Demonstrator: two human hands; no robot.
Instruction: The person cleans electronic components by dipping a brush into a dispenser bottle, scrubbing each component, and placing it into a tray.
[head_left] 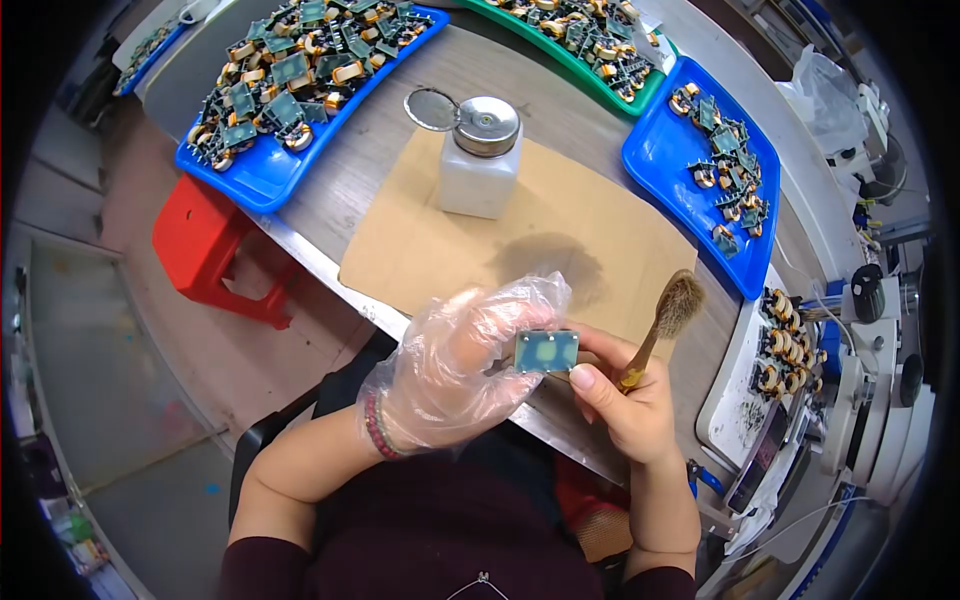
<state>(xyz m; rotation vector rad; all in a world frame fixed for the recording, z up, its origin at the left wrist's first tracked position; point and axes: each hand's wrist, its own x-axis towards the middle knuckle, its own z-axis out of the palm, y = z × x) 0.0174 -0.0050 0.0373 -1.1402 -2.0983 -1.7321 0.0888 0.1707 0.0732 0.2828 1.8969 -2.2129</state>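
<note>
The circuit board (546, 351) sits between fingers (583, 377) — left hand (445, 355) and right hand (637, 408) clamping opposite ends.

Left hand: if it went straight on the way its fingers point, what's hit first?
The small circuit board, right at the gloved left hand and likely already touched. Just beyond it comes the right hand. Exact depth is unclear from one view.

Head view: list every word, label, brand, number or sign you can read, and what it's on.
Nothing is readable.
Held circuit board: any print too small to read.
Brush: yellow handle mark, too blurred to read.
Bottle: no lettering visible.
Piled boards: any print too small.
Equipment at right: too blurred.
</note>
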